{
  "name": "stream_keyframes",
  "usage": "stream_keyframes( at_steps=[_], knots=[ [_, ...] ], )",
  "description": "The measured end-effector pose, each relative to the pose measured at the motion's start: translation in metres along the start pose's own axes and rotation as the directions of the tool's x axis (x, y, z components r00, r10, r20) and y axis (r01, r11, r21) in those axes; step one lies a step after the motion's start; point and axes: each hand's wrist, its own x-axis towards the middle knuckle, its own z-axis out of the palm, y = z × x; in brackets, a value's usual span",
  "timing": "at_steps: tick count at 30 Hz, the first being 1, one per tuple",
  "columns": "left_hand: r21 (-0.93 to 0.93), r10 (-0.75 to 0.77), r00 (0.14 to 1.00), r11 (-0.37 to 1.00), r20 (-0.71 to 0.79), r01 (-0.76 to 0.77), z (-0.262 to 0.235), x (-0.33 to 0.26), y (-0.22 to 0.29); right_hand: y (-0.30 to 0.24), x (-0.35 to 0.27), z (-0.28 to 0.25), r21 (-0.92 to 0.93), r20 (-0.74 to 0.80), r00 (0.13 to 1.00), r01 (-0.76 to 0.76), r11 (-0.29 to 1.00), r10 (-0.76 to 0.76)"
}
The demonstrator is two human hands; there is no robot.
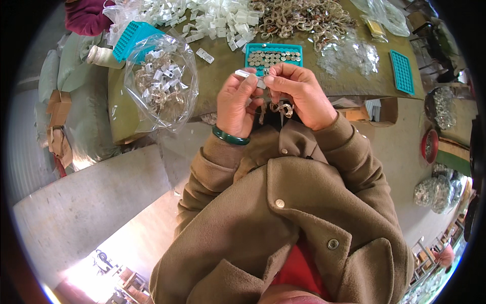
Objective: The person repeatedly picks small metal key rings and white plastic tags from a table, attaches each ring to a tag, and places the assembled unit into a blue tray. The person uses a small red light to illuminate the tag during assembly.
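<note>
In front of my chest, my left hand pinches a small white plastic piece between thumb and fingers. My right hand is closed beside it, thumb and forefinger gripping the end of a coiled, clear-brown cord that dangles below. A tiny metal part shows at the right fingertips, and the two hands nearly touch. Just beyond them sits a turquoise tray holding several round, silvery coin-like discs. On the left wrist is a dark green bangle.
A clear bag of cords and white pieces stands at the table's left. Heaps of white plastic pieces, coiled cords and clear flat pieces lie at the far side. Another turquoise tray is at right. A person's sleeve shows far left.
</note>
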Motion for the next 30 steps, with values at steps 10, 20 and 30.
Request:
stream_keyframes(
  at_steps=[10,20,30],
  knots=[
    [0.257,0.153,0.987,0.953,0.038,-0.158,0.0,-0.01,-0.016,0.007,-0.008,-0.006,0.125,-0.026,0.994,-0.105,0.986,0.109],
    [0.327,0.247,0.964,0.906,0.101,-0.267,0.002,-0.014,-0.006,0.006,-0.017,-0.007,0.002,-0.008,1.0,0.022,1.0,-0.022],
    [0.529,0.419,0.893,0.727,0.162,-0.438,0.007,-0.01,-0.021,0.013,-0.01,-0.018,-0.108,-0.007,0.997,0.072,0.992,-0.073]
  ],
)
